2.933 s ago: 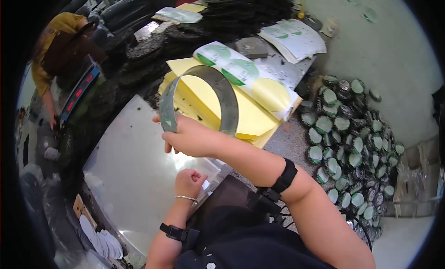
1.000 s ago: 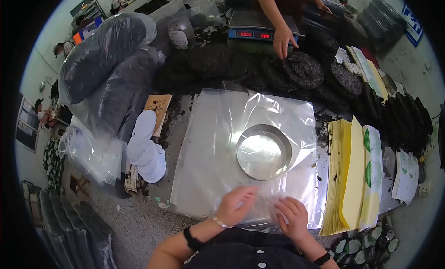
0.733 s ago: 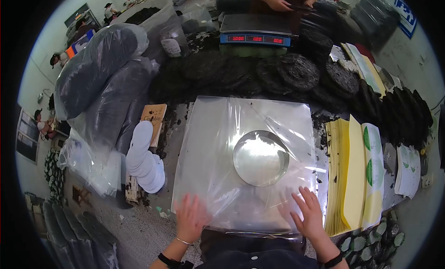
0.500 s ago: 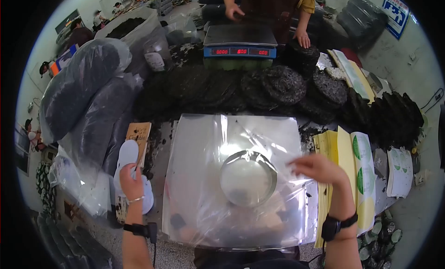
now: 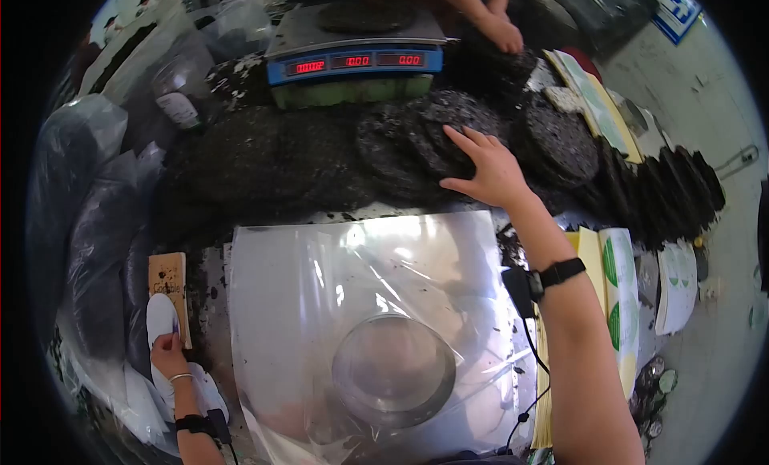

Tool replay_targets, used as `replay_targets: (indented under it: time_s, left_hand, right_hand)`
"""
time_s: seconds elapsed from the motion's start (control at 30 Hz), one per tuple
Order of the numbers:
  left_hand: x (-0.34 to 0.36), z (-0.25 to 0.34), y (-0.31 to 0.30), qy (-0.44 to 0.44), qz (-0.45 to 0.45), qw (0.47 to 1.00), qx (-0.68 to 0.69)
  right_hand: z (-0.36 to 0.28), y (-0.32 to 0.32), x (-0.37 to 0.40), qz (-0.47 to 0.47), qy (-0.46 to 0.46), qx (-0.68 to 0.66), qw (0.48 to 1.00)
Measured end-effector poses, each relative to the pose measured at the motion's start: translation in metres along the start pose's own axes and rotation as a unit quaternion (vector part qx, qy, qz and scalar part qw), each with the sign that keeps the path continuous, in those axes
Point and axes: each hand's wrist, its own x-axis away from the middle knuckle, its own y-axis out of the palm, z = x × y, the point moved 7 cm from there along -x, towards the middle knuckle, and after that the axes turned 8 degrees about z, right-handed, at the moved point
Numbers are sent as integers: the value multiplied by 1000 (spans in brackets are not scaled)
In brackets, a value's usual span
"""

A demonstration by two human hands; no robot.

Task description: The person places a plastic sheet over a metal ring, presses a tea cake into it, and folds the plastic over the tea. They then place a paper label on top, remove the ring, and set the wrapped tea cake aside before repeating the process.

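Note:
My right hand (image 5: pixel 487 167) reaches over the dark round discs (image 5: pixel 456 120) with its fingers spread, holding nothing. At the left, my left hand (image 5: pixel 168 355) is closed at the white oval pieces (image 5: pixel 163 317), its fingertips pinching at their surface. A clear plastic sheet (image 5: pixel 288 305) lies in the middle of the table, with a metal ring (image 5: pixel 394 372) showing on it or through it; which one I cannot tell. Beside the left hand lies a brown notebook (image 5: pixel 168 273).
A scale (image 5: pixel 356 62) with red digits carries a dark disc. A co-worker's hands (image 5: pixel 505 34) touch a dark stack beyond. Wrapped dark bundles (image 5: pixel 104 249) lie left. Yellow and green-white packaging (image 5: pixel 618 305) and more dark discs (image 5: pixel 657 193) are at the right.
My right hand has moved forward from beside the ring to the discs. The view has shifted. A dark disc now lies on the scale, and the co-worker's hands have come together.

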Motion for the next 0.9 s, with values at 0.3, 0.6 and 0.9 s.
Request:
replay_targets:
  time_s: [0.3, 0.6, 0.9]
  left_hand:
    - [-42, -56, -42, -61, 23, 921, 385]
    - [172, 385, -175, 365, -27, 855, 367]
    - [207, 380, -136, 333, -118, 856, 377]
  right_hand:
    - [-14, 25, 10, -4, 48, 121, 992]
    - [-140, -129, 121, 278, -123, 67, 950]
    - [-236, -142, 263, 176, -109, -70, 976]
